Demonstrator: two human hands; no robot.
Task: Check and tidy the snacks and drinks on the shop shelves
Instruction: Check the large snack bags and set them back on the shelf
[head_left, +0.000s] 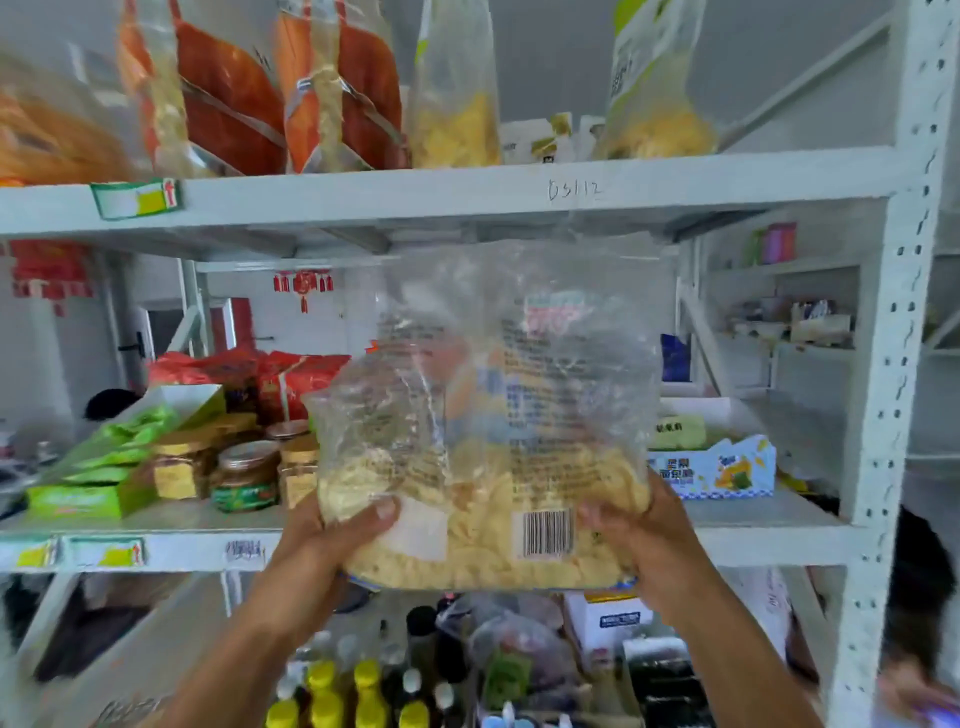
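A large clear snack bag (493, 415) of pale yellow chips is held upright in front of the middle shelf (753, 535), its back with printed text and a barcode facing me. My left hand (332, 535) grips its lower left corner, thumb across the front. My right hand (639, 530) grips the lower right corner. Similar chip bags (457, 104) stand on the top shelf (467, 189) above.
Red-orange snack bags (234, 98) fill the top shelf's left. Jars (244, 475) and green boxes (104, 467) sit on the middle shelf left, a blue-white carton (717, 467) on the right. Bottles with yellow caps (343, 691) stand below. A white upright post (893, 364) is at right.
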